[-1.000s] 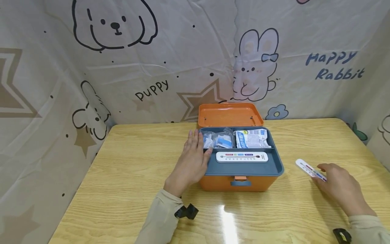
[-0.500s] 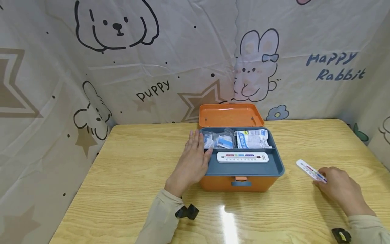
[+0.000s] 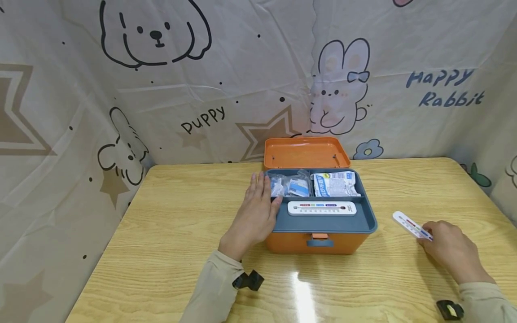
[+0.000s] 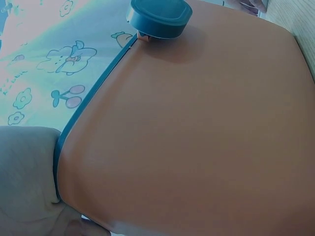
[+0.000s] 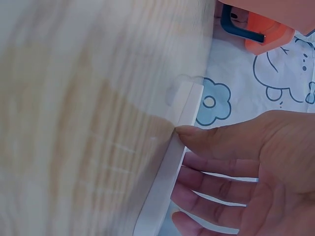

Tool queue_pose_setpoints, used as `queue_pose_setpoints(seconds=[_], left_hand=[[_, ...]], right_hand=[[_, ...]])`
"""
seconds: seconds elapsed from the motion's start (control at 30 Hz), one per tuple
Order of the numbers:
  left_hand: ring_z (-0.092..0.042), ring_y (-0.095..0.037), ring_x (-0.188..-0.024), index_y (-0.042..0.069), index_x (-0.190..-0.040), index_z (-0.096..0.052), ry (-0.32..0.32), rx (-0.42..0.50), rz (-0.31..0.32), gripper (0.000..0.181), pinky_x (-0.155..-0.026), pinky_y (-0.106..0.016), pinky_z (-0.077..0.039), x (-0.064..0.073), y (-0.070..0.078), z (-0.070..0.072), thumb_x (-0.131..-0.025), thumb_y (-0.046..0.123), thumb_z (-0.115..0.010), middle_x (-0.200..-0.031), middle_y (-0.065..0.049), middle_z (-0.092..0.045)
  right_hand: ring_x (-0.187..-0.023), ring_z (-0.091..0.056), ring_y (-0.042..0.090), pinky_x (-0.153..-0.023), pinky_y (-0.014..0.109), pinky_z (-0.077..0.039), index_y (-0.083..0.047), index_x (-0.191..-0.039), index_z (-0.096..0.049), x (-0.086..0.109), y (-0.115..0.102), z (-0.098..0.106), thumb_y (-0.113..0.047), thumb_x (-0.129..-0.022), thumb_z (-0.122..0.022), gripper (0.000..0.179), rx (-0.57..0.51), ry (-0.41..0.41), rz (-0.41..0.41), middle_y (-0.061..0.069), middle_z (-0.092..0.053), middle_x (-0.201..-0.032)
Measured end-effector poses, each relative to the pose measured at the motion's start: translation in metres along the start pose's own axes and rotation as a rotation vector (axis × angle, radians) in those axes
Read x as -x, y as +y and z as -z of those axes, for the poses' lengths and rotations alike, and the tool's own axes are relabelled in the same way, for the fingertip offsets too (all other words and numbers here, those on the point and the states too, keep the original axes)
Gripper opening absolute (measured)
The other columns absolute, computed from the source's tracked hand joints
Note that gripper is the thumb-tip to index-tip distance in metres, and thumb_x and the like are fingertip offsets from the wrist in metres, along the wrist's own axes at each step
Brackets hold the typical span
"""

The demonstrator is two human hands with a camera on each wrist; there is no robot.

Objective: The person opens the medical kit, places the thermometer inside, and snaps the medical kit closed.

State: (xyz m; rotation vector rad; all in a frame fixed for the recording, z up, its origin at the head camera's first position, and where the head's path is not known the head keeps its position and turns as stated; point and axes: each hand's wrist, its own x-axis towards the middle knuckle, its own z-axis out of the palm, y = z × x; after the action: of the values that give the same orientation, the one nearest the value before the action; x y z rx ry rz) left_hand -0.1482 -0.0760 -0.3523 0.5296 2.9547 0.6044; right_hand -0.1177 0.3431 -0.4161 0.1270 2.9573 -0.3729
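An orange box with a blue tray stands with its lid tipped back. My left hand rests on the tray's left rim, fingers straight. In the tray's front part lies a white strip thermometer. Behind it sit clear plastic bags and a white-and-blue packet. To the right of the box, my right hand pinches one end of a second white thermometer at the table. In the right wrist view the thumb presses the edge of this thermometer.
The wood-grain table holds the box near its back edge. A cloth printed with cartoon animals hangs behind and at both sides. A blue latch shows on the box's front.
My right hand shifts very slightly and stays on the second thermometer. The left hand keeps its place on the box, and the head view moves a little.
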Motion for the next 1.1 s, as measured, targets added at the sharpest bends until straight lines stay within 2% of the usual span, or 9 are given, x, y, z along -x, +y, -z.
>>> queue_pose_setpoints(seconds=[0.37,0.67,1.1], left_hand=[[0.011,-0.03,-0.146,-0.004,-0.152,-0.008,-0.003,-0.003,0.006,0.063,-0.118,-0.045,-0.009,-0.0003,-0.0004,-0.0001,-0.106,0.038,-0.022,-0.16,-0.019,0.002],[0.01,-0.031,-0.146,-0.004,-0.152,-0.008,-0.002,-0.01,0.006,0.064,-0.118,-0.045,-0.009,-0.001,-0.0008,-0.0007,-0.106,0.038,-0.021,-0.159,-0.02,0.002],[0.009,-0.032,-0.146,-0.004,-0.152,-0.009,0.006,-0.009,-0.01,0.064,-0.118,-0.045,-0.009,-0.0008,-0.0014,-0.0004,-0.106,0.038,-0.022,-0.159,-0.02,0.003]], right_hand=[[-0.073,-0.059,0.034,-0.053,0.048,-0.047,0.015,-0.105,-0.061,-0.0006,0.0,-0.0003,-0.009,-0.082,-0.073,0.036,-0.004,0.003,-0.004,0.035,-0.058,-0.097],[-0.069,-0.056,0.029,-0.052,0.045,-0.046,0.015,-0.102,-0.061,-0.0012,0.0015,-0.0006,-0.009,-0.082,-0.073,0.034,-0.006,0.007,0.021,0.03,-0.058,-0.089],[-0.074,-0.06,0.038,-0.053,0.049,-0.045,0.016,-0.107,-0.059,-0.0001,-0.0056,0.0008,-0.011,-0.083,-0.072,0.038,0.017,0.039,0.038,0.033,-0.058,-0.095]])
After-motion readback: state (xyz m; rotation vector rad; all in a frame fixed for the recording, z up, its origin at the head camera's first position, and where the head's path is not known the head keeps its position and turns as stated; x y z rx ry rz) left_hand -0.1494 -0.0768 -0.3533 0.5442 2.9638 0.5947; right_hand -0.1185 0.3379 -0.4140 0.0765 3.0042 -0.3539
